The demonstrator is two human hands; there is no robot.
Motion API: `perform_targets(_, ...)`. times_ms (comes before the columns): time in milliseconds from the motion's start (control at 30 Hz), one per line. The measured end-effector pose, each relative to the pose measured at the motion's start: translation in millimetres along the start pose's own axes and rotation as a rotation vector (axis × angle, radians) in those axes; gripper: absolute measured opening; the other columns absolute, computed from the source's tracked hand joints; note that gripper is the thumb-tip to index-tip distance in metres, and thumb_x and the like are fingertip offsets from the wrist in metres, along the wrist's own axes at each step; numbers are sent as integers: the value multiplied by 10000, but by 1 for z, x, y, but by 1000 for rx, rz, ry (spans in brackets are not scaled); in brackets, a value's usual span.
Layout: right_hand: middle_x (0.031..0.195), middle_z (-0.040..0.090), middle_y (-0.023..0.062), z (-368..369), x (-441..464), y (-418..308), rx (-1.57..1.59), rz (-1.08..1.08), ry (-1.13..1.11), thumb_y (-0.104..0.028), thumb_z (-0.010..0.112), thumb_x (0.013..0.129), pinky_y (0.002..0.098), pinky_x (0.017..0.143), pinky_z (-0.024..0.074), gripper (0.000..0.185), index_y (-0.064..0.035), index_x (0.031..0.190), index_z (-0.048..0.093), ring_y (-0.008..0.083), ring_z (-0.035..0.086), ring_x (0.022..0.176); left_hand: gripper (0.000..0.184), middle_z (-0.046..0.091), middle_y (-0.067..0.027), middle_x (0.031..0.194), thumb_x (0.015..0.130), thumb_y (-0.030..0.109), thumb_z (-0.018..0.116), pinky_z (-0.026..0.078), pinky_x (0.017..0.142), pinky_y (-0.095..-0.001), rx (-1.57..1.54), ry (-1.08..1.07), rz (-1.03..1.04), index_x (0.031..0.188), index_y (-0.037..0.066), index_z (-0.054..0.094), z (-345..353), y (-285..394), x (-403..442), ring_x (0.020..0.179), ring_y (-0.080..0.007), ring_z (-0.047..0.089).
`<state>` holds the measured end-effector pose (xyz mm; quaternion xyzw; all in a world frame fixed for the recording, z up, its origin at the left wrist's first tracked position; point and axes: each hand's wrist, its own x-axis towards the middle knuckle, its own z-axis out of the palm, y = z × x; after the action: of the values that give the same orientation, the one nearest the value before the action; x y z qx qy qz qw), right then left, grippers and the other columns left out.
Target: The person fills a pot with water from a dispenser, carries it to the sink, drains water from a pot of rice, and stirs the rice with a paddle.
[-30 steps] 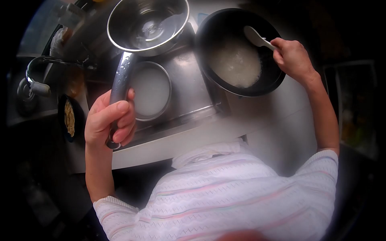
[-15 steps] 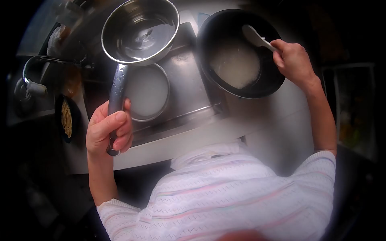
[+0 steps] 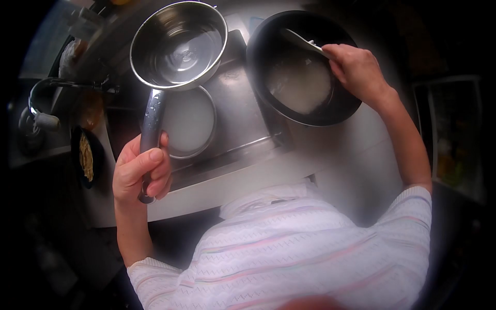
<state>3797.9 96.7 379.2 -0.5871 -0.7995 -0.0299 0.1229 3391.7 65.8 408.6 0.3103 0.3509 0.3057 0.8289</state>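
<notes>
My left hand [image 3: 143, 168] is wrapped round the dark, wet handle of a steel saucepan [image 3: 178, 46], held up at the left with its inside facing me. A little clear liquid seems to lie in its bottom. Partly hidden below it, a round container of cloudy white liquid [image 3: 188, 121] stands in the sink. My right hand [image 3: 356, 70] grips a pale rice paddle [image 3: 305, 40] by its handle, over a black pot [image 3: 343, 111]. Inside that pot lies a whitish mass, seemingly rice [image 3: 299, 85]; its details are blurred.
A steel sink [image 3: 240, 98] spans the middle, with a pale counter edge [image 3: 206, 196] in front. The curved faucet [image 3: 46, 93] is at the left. Below it sits a dark dish [image 3: 77, 155] of yellowish-brown strips. A framed rack or bin [image 3: 454, 80] stands at the far right.
My right hand and the paddle have moved left over the black pot. The saucepan in my left hand has shifted slightly down. Both hands keep their hold.
</notes>
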Motion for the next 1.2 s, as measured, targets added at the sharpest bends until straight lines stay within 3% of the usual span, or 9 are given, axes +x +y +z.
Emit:
perform_targets(133, 731, 604, 84, 19, 0, -12, 58, -179, -9, -56, 589, 769, 352, 602, 517, 75, -59, 844, 586, 267, 619, 667, 202, 418, -36, 584, 906, 56, 467, 343, 287, -236, -1, 5, -6, 1073, -48, 422, 0, 0, 2, 344, -85, 415)
perform_targets(333, 803, 652, 111, -4, -15, -17, 221, -203, -400, -44, 609, 733, 355, 678, 523, 213, -72, 937, 664, 277, 639, 730, 197, 427, -36, 580, 903, 54, 473, 351, 290, -234, 22, 31, -15, 1066, -48, 430, 2, 1, 4, 344, -85, 422)
perform_targets(433, 820, 668, 122, -11, -7, -16, 214, 62, -580, -53, 590, 736, 368, 730, 518, 234, -70, 954, 674, 286, 640, 770, 203, 435, -36, 577, 901, 65, 491, 360, 294, -232, 61, 47, -33, 1064, -46, 439, 5, 3, 5, 344, -85, 428)
perform_targets(700, 813, 670, 116, -20, 8, 28, 153, 255, -304, -100, 602, 772, 371, 724, 517, 169, -74, 920, 678, 283, 645, 792, 164, 460, -22, 565, 876, 106, 575, 354, 335, -228, 173, 36, -68, 989, 9, 507, 18, 12, 9, 357, -89, 431)
perform_targets(733, 791, 664, 121, -18, 9, 32, 49, 200, -223, -81, 590, 763, 376, 716, 514, 162, -67, 897, 679, 283, 643, 775, 167, 460, -22, 564, 874, 111, 580, 352, 335, -227, 182, 38, -74, 986, 10, 509, 20, 12, 10, 356, -89, 428)
perform_targets(833, 816, 670, 140, -22, 17, 22, -106, 245, -504, -24, 567, 763, 351, 746, 512, 207, -26, 946, 664, 266, 653, 780, 177, 461, -21, 558, 871, 137, 591, 341, 342, -213, 244, 38, -84, 977, 20, 511, 27, 17, 13, 351, -83, 415)
perform_targets(900, 761, 657, 140, -19, 13, 17, 0, 245, -580, -41, 571, 728, 368, 708, 513, 171, -20, 862, 675, 277, 642, 748, 184, 464, -21, 557, 865, 149, 596, 337, 345, -206, 288, 10, -76, 973, 25, 512, 30, 19, 16, 349, -80, 410)
perform_targets(967, 759, 653, 149, -28, 14, 11, 149, 285, -722, -19, 569, 746, 336, 692, 507, 203, 16, 921, 665, 243, 638, 720, 195, 468, -18, 559, 855, 162, 603, 336, 348, -200, 354, 10, -81, 967, 29, 515, 34, 22, 19, 347, -74, 407)
perform_targets(1200, 691, 627, 93, -46, 4, 16, 304, 410, -702, -31, 595, 756, 275, 604, 475, 178, 52, 902, 655, 148, 586, 646, 249, 481, 3, 568, 829, 213, 637, 356, 356, -175, 522, 10, -59, 949, 30, 518, 48, 23, 35, 364, -54, 423)
